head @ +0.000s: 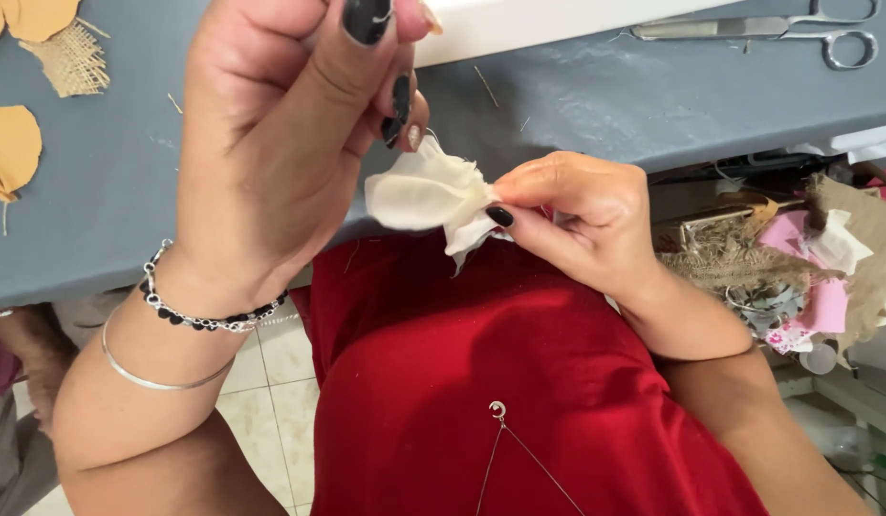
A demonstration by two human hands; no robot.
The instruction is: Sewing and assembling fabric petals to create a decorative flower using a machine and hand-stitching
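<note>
Right hand (582, 215) is pinching a small bunched piece of cream cloth (429, 191) between thumb and forefinger, fingers closed tight on its gathered right end. The cloth is sitting mid-frame, held in the air just in front of the near edge of the grey table (577, 105) and above the red shirt (481, 382).

Left hand (290, 134) is hovering just above and left of the cloth, fingers drawn narrow, thumb and fingertips pressed together as if gripping something thin. Can't tell what it's holding; too small to see. It's blocking most of the middle of the table from view.

Around it:
- Scissors (777, 29) are lying far right on the table, well apart from both hands.
- A frayed scrap of burlap (72, 59) is lying far left, with tan cloth pieces (8, 148) near it along the left edge.
- A white strip (548, 24) is running along the far side of the table behind the left hand.
- To the right, below table level, a heap of scraps (806, 277) in pink, white and burlap is sitting beside the right wrist.
- A beaded bracelet (204, 320) and a thin silver bangle (156, 380) are sitting on the left wrist.
- A tiled floor (271, 392) is showing near left, under the left forearm.
</note>
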